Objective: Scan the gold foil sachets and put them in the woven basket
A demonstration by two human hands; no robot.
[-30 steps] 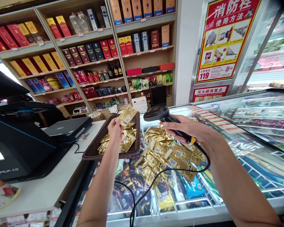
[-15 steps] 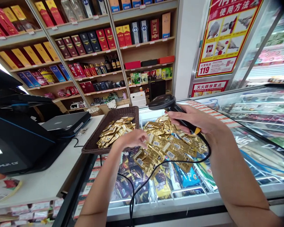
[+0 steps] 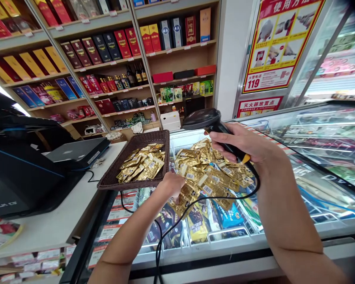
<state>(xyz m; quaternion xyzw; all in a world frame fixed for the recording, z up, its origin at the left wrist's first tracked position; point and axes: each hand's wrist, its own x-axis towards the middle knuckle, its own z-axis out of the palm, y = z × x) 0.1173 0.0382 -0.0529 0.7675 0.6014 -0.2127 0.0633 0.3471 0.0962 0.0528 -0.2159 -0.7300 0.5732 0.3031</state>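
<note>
The right grip (image 3: 245,142) wraps a black scanner (image 3: 203,118) above piled gold packets (image 3: 214,179); the left grip (image 3: 173,185) is at their left edge, whether clasping one unclear.

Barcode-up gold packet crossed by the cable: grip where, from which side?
I'd pinch the gold packet by its pale-edged upper-left end, coming from the left, where the left hand is. It lies flat and slanted on the pile; that end looks uncovered, while the black cable crosses the picture in front of its lower-right part.
</note>
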